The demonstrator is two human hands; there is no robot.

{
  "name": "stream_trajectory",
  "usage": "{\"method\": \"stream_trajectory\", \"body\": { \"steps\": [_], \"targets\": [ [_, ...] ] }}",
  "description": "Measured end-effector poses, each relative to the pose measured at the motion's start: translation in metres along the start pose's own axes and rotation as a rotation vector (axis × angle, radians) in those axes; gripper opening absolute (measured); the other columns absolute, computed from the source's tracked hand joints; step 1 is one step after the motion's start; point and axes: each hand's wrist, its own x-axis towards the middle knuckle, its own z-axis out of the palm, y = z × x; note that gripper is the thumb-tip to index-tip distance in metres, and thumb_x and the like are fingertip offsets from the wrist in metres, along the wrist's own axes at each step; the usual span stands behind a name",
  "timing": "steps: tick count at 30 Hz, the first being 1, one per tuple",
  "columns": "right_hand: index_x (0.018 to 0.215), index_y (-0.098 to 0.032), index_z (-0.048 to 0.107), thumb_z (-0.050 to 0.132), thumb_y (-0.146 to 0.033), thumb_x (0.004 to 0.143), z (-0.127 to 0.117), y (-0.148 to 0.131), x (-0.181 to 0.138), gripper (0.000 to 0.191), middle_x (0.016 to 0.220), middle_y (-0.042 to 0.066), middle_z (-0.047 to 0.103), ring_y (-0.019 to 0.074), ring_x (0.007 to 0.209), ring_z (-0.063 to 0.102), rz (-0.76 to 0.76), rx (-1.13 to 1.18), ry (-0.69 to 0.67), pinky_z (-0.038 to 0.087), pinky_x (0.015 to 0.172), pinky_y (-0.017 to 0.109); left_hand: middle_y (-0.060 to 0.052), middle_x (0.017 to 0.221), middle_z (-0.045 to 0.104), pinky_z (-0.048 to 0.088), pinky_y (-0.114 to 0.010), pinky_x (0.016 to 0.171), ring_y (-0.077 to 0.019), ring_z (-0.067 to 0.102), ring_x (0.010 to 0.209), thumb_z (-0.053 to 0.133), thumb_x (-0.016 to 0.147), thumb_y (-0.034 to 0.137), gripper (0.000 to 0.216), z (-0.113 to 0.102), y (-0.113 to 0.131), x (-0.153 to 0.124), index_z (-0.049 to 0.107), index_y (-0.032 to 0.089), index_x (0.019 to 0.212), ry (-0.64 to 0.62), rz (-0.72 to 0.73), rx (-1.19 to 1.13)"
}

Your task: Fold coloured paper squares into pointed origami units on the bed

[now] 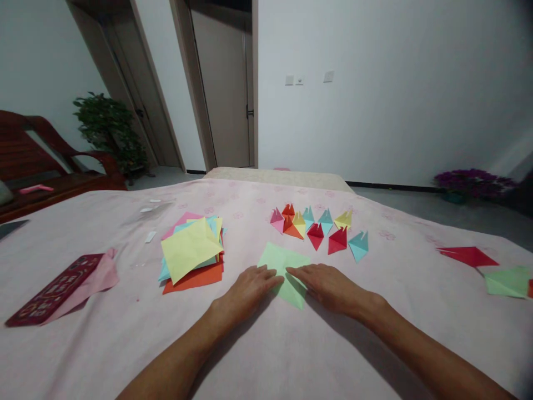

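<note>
A light green sheet of origami paper (283, 256) lies on the pink tablecloth in front of me, with faint crease lines across it. On its left edge rests my left hand (254, 284), fingers stretched out and lying flat. My right hand (327, 282) presses on the sheet's right side, its fingers also extended flat. The fingertips of both hands come close together near the paper's middle. Part of the sheet is hidden under the hands. Beyond it stand several folded paper cranes (337, 240) in red, orange, yellow, pink and blue.
Left of my hands is a stack of coloured paper squares (191, 250), yellow on top. Farther left lies a dark red printed packet (56, 289) on pink paper. At the right are a red folded piece (472, 255) and green paper (508, 281) on the tablecloth (266, 355).
</note>
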Motion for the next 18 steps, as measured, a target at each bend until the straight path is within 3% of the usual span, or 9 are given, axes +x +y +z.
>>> {"method": "stream_trajectory", "body": {
  "steps": [4,9,12,15,18],
  "targets": [
    [0.131,-0.024,0.054,0.048,-0.007,0.088,0.008,-0.006,0.01,0.047,0.108,0.009,0.069,0.0221,0.092,0.064,-0.047,-0.162,0.055,0.049,0.079,0.034,-0.006,0.131,0.063,0.045,-0.042,0.105,-0.0228,0.059,0.119,0.051,0.091,0.013,0.042,0.002,0.001,0.0,0.056,0.028,0.13,0.016,-0.038,-0.026],
    [0.121,-0.018,0.061,0.051,-0.008,0.088,0.022,-0.004,0.015,0.036,0.089,0.008,0.067,0.0208,0.079,0.062,-0.065,-0.23,0.22,0.046,0.072,0.033,-0.009,0.138,0.057,0.039,-0.05,0.109,-0.0294,0.052,0.127,0.065,0.083,0.033,0.057,0.006,0.001,0.0,0.049,0.025,0.137,0.028,-0.062,-0.025],
    [0.12,-0.018,0.062,0.048,-0.01,0.09,0.024,-0.003,0.014,0.034,0.084,0.007,0.066,0.0207,0.076,0.061,-0.079,-0.199,0.303,0.046,0.073,0.035,-0.008,0.138,0.057,0.036,-0.051,0.112,-0.0277,0.051,0.128,0.061,0.085,0.027,0.053,0.009,0.0,0.003,0.049,0.024,0.136,0.09,-0.091,0.005],
    [0.124,-0.018,0.059,0.045,-0.009,0.087,0.02,-0.004,0.007,0.041,0.091,0.009,0.069,0.0217,0.082,0.062,-0.062,-0.077,0.346,0.047,0.078,0.037,-0.006,0.129,0.064,0.04,-0.045,0.109,-0.0234,0.057,0.121,0.055,0.089,0.019,0.038,0.015,-0.003,0.008,0.057,0.024,0.127,0.149,-0.115,-0.001],
    [0.14,-0.019,0.045,0.048,-0.007,0.072,0.014,-0.007,-0.005,0.07,0.121,0.011,0.065,0.0243,0.108,0.059,-0.06,0.088,0.363,0.045,0.095,0.041,-0.005,0.122,0.069,0.047,-0.039,0.103,-0.0207,0.062,0.114,0.05,0.095,0.022,0.028,0.022,-0.004,0.009,0.062,0.024,0.12,0.188,-0.102,-0.066]
  ]
}}
